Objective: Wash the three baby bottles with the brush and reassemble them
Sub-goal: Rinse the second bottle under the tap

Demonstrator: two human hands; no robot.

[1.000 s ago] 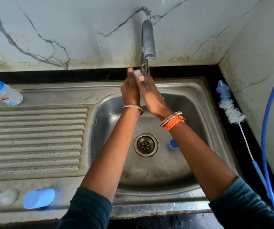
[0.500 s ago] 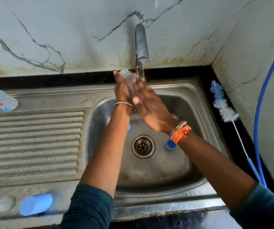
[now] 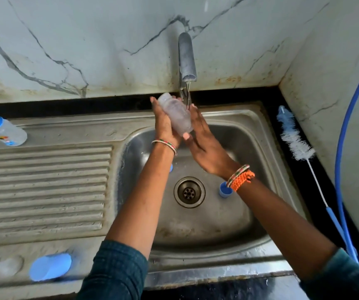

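A clear, capless baby bottle (image 3: 175, 114) lies tilted under the thin stream from the tap (image 3: 187, 57). My left hand (image 3: 165, 128) backs it with straight fingers pointing up. My right hand (image 3: 204, 146) presses on its other side, fingers along the bottle and thumb hooked at its lower end. A second bottle with a blue cap (image 3: 3, 132) lies on the drainboard at the far left. The white and blue bottle brush (image 3: 293, 140) lies on the black counter to the right of the sink (image 3: 261, 131).
A blue ring (image 3: 225, 190) sits in the basin beside the drain (image 3: 189, 192), and a small blue piece (image 3: 171, 167) shows behind my left forearm. A blue cap (image 3: 49, 266) and a clear part (image 3: 7, 266) lie on the front ledge. A blue hose (image 3: 343, 148) runs down the right wall.
My palms were pressed together high under the tap; the right hand has slid down, and the bottle now shows tilted between both hands.
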